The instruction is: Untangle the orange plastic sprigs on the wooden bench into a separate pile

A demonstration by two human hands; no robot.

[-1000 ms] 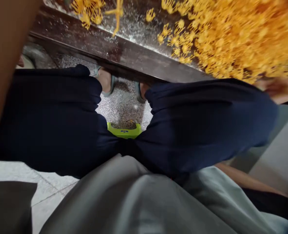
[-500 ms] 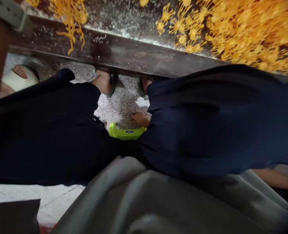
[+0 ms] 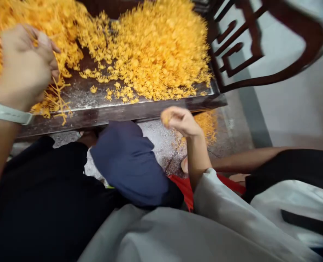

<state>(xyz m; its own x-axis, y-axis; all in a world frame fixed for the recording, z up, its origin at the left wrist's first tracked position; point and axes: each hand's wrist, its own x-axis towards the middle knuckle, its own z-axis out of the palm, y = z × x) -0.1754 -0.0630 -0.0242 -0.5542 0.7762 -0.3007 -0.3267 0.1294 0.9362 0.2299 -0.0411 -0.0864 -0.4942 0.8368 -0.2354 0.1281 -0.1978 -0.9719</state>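
My left hand (image 3: 27,67), with a pale watch strap (image 3: 10,112) at the wrist, is over the left heap of orange pieces (image 3: 68,32). Its fingers are closed in a pinch, and a thin orange plastic strand (image 3: 33,36) shows between them. Branching orange strands (image 3: 59,100) lie below that hand and hang over the table's front edge. Raised just in front of the same edge is my right hand (image 3: 181,122), blurred, its fingers curled together. What those fingers hold, if anything, cannot be made out. Small spider-like orange pieces (image 3: 161,51) form a large heap beyond it.
The dark wooden surface (image 3: 93,96) has a raised front edge and a carved side frame (image 3: 259,54) at the right. More orange pieces (image 3: 207,125) lie on the floor. A person in black shorts (image 3: 295,171) sits close on my right; red cloth (image 3: 183,185) lies between us.
My view has swung up and to the right. Both hands, the full heap and the neighbouring person's legs now show. My right knee appears further left in the picture.
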